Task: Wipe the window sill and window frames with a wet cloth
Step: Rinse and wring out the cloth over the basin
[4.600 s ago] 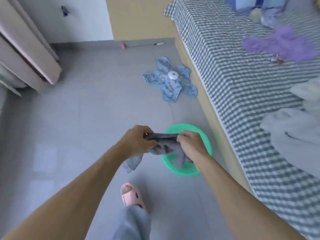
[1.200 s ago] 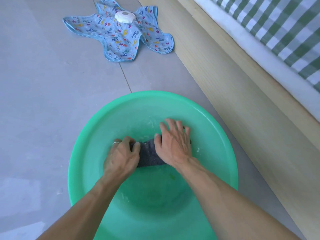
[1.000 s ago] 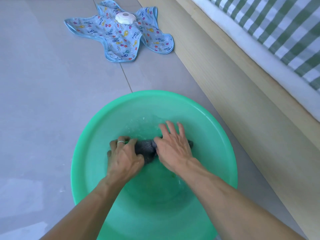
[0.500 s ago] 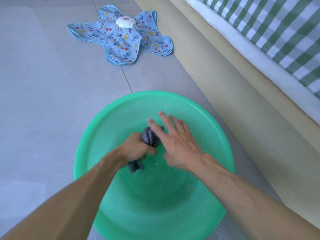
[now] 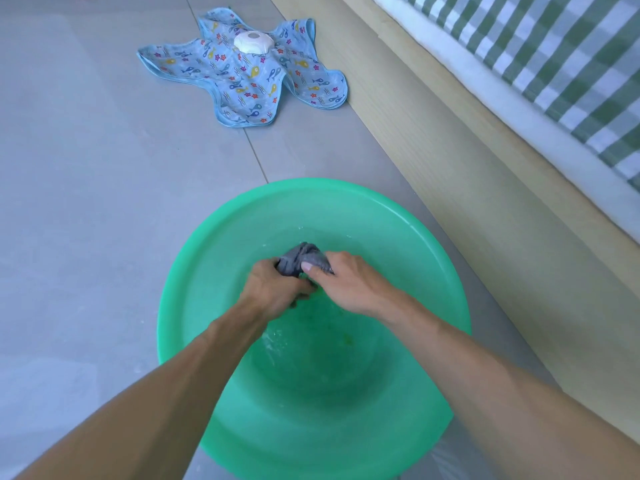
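Over a green plastic basin [image 5: 433, 271] on the tiled floor, the left hand [image 5: 273, 292] and right hand [image 5: 349, 289] both clench a bunched, wet grey cloth [image 5: 303, 259].

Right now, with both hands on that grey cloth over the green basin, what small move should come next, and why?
Probably twist it: the left hand and right hand both grip the bunched grey cloth above the green basin, so wringing there would let the water drip into the basin before any wiping.
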Demonstrator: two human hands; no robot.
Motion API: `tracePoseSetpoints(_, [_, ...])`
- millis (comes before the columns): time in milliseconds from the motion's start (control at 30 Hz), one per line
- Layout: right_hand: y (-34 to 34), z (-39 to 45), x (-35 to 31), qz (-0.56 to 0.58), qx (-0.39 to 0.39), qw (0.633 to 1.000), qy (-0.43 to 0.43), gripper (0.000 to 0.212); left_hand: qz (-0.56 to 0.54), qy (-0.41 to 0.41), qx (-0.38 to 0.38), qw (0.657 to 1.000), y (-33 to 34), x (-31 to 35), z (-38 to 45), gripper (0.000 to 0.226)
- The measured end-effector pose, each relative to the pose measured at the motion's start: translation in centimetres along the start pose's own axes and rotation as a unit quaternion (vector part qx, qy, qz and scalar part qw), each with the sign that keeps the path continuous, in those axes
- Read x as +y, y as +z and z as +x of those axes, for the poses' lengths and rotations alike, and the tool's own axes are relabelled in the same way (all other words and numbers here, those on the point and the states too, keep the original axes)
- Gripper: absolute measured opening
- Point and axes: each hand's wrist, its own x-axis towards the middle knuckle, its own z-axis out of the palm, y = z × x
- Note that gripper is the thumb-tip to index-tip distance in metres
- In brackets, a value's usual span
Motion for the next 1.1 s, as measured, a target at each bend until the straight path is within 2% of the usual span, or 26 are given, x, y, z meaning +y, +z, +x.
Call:
tracePoseSetpoints(67, [1.0, 0.3, -0.5, 0.033, 0.053, 0.996, 0.066, 0.047, -0.134, 0.001, -0.057, 0.989, 1.0, -0.9, 0.0, 0.052])
tracePoseSetpoints(100, [1.4, 0.3, -1.0, 0.030, 0.062, 0.994, 0.089, 0.049, -0.159, 0.012, -0.076, 0.984, 1.2, -1.2, 0.0, 0.061])
tracePoseSetpoints(200, [2.1, -0.6, -2.7, -0.010, 0.009, 0.998, 0.066, 0.061, -0.191, 0.032, -0.134, 0.972, 0.6, -1.2, -0.2, 0.053])
tracePoseSetpoints(267, [1.9, -1.7, -3.0, -0.011, -0.025, 1.000, 0.016, 0.059, -0.202, 0.016, -0.180, 0.963, -0.8, -1.3, -0.1, 0.045])
tracePoseSetpoints(300, [1.6, -2.1, -2.5, -0.012, -0.022, 1.000, -0.013, 0.054, -0.182, 0.009, -0.192, 0.964, -1.5, -1.4, -0.1, 0.045])
tracePoseSetpoints(367, [1.1, -2.6, -1.0, -0.058, 0.053, 0.993, -0.088, 0.050, -0.130, -0.008, -0.197, 0.972, -2.5, -1.4, 0.1, 0.035])
tracePoseSetpoints(433, [0.9, -2.6, 0.4, -0.199, 0.123, 0.961, -0.147, 0.078, -0.085, -0.025, -0.216, 0.972, -2.8, -1.3, 0.2, 0.028])
tracePoseSetpoints(500, [1.5, -2.2, 1.0, -0.291, 0.109, 0.929, -0.200, 0.109, -0.012, -0.030, -0.308, 0.951, -2.6, -0.7, -0.1, 0.030])
tracePoseSetpoints(567, [2.0, -1.7, 0.7, -0.317, 0.102, 0.910, -0.245, 0.119, 0.096, -0.025, -0.395, 0.913, -2.5, 0.3, -0.4, 0.038])
tracePoseSetpoints(600, [2.1, -1.5, 0.5, -0.325, 0.117, 0.903, -0.257, 0.118, 0.148, -0.020, -0.407, 0.901, -2.5, 0.8, -0.4, 0.036])
tracePoseSetpoints(633, [1.8, -1.6, 0.2, -0.337, 0.111, 0.901, -0.249, 0.112, 0.202, -0.002, -0.392, 0.898, -2.3, 1.3, -0.4, 0.032])
tracePoseSetpoints(700, [1.1, -1.8, -0.8, -0.385, 0.079, 0.891, -0.228, 0.077, 0.326, 0.087, -0.306, 0.890, -2.0, 1.5, -0.3, 0.020])
tracePoseSetpoints(767, [0.9, -2.2, -1.6, -0.397, 0.061, 0.897, -0.187, 0.040, 0.445, 0.159, -0.203, 0.858, -1.4, 1.3, -0.5, 0.020])
tracePoseSetpoints(800, [1.0, -2.4, -2.1, -0.377, 0.053, 0.914, -0.142, 0.032, 0.504, 0.190, -0.152, 0.829, -1.1, 1.3, -0.6, 0.018])
tracePoseSetpoints(867, [1.6, -2.2, -2.6, -0.292, 0.056, 0.954, -0.036, 0.026, 0.589, 0.258, -0.059, 0.764, -0.6, 1.2, -0.6, 0.008])
tracePoseSetpoints(900, [1.6, -1.9, -2.7, -0.236, 0.051, 0.970, 0.025, 0.025, 0.621, 0.282, -0.025, 0.731, -0.5, 1.2, -0.3, 0.014])
tracePoseSetpoints(1000, [1.5, -0.7, -2.3, -0.100, -0.030, 0.987, 0.120, 0.009, 0.626, 0.391, 0.049, 0.673, -0.5, 0.4, -0.1, 0.020])
tracePoseSetpoints(1067, [1.6, 0.0, -2.0, -0.071, -0.083, 0.986, 0.130, 0.011, 0.597, 0.449, 0.074, 0.660, -0.4, -0.7, -0.2, 0.038])
tracePoseSetpoints(1100, [1.7, 0.2, -1.9, -0.062, -0.093, 0.984, 0.139, 0.011, 0.594, 0.447, 0.079, 0.664, -0.3, -0.9, -0.1, 0.040])
